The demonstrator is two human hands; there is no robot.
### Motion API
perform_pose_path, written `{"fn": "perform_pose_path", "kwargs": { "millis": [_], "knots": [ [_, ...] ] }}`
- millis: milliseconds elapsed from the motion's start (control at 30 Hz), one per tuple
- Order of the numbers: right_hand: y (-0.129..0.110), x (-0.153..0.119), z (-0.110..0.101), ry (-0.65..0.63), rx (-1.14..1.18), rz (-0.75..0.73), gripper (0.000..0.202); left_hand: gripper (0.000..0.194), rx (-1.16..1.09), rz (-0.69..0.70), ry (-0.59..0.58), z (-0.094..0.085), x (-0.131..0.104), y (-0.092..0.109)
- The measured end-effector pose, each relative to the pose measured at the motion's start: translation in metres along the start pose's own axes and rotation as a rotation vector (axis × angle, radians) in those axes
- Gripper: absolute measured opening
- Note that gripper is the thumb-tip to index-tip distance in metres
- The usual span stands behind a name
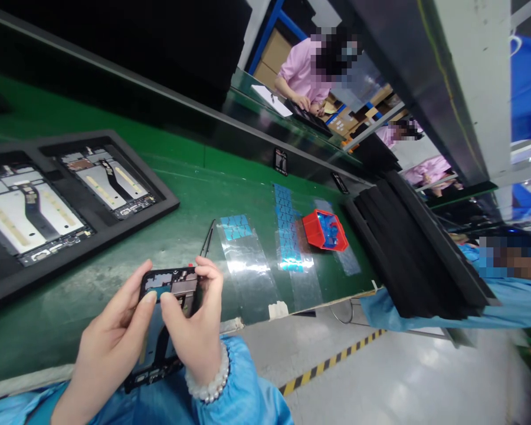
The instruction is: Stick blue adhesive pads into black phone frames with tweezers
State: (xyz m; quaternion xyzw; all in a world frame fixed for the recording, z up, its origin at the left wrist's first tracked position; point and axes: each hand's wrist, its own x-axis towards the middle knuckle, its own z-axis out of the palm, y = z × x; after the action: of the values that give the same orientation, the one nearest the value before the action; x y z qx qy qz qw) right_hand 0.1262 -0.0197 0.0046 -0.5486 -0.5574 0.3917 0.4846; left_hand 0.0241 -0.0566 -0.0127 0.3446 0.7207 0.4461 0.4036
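Both hands hold a black rectangular phone chassis with exposed inner parts over the near edge of the green matted surface: left hand grip closed along its left side with thumb pressed on the top face, right hand grip clamped on its upper right edge. Thin black tweezers lie just beyond the right fingers, beside clear film strips carrying blue stickers. Farther right sits a small red plastic bin; a black foam tray of open chassis lies to the left.
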Motion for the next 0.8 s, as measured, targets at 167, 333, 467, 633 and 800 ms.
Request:
{"fn": "perform_pose_path", "kwargs": {
  "millis": [167, 333, 467, 633, 800],
  "knots": [
    [-0.001, 0.004, -0.002, -0.078, 0.064, 0.141, 0.053, 0.058, 0.206, 0.341, -0.031, -0.002, 0.006, -0.012],
    [-0.001, 0.003, -0.005, -0.115, 0.105, 0.185, 0.038, 0.055, 0.34, 0.502, -0.027, -0.005, 0.013, -0.01],
    [-0.003, 0.003, -0.007, -0.137, 0.102, 0.208, 0.042, 0.056, 0.421, 0.586, -0.08, -0.008, 0.018, -0.008],
    [-0.001, 0.001, -0.005, -0.131, 0.036, 0.191, 0.044, 0.067, 0.631, 0.888, 0.003, -0.008, 0.021, -0.007],
    [0.004, 0.006, -0.002, -0.134, 0.006, 0.169, 0.048, 0.061, 0.529, 0.771, -0.169, -0.017, 0.022, -0.009]
  ]
}}
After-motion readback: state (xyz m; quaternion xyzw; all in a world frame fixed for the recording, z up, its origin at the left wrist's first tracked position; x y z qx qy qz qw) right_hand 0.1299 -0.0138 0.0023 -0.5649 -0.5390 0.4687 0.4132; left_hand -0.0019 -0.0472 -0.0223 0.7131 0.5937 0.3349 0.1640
